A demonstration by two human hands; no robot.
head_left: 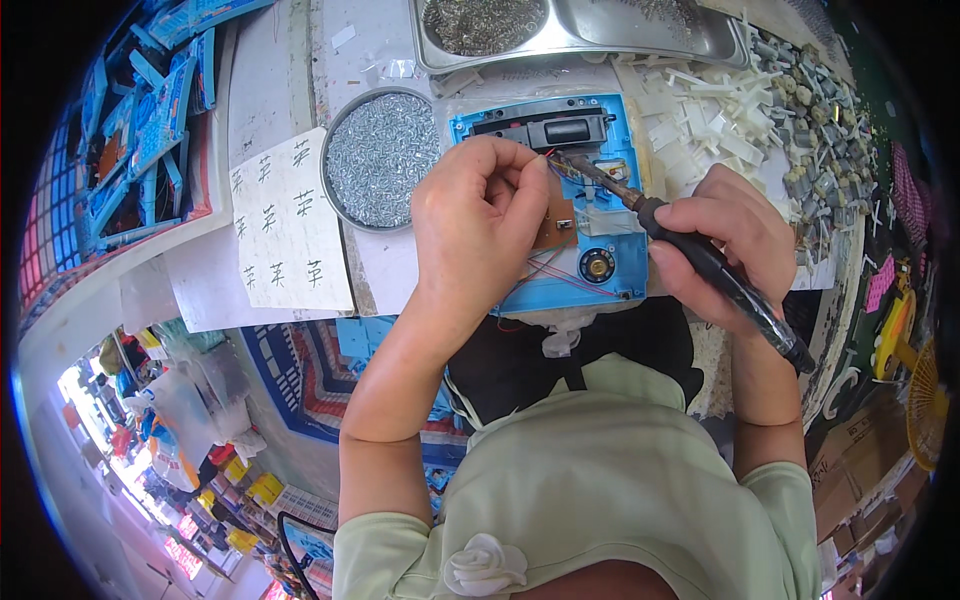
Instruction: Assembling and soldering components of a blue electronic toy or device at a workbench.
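A blue plastic housing (638, 265) of a small electronic device lies before me, its inside facing up. In it sit a round speaker (597, 265), a brown circuit board (556, 224) and thin red wires (556, 272). My right hand (725, 245) grips a soldering iron (690, 240) by its black handle. The iron's metal shaft slants up and left, its tip beside thin coloured wires near the top of the housing. My left hand (485, 205) is pinched closed over the housing's left part, thin wire showing at its fingertips. Its fingers partly cover the board.
A round tray of small metal screws (382, 155) stands to the left, beside a sheet with handwritten characters (290, 225). Behind is a metal tray (590, 40) with small metal parts. White plastic pieces (715, 115) and small motors (815, 130) pile up at right; blue housings (150, 120) fill a crate at left.
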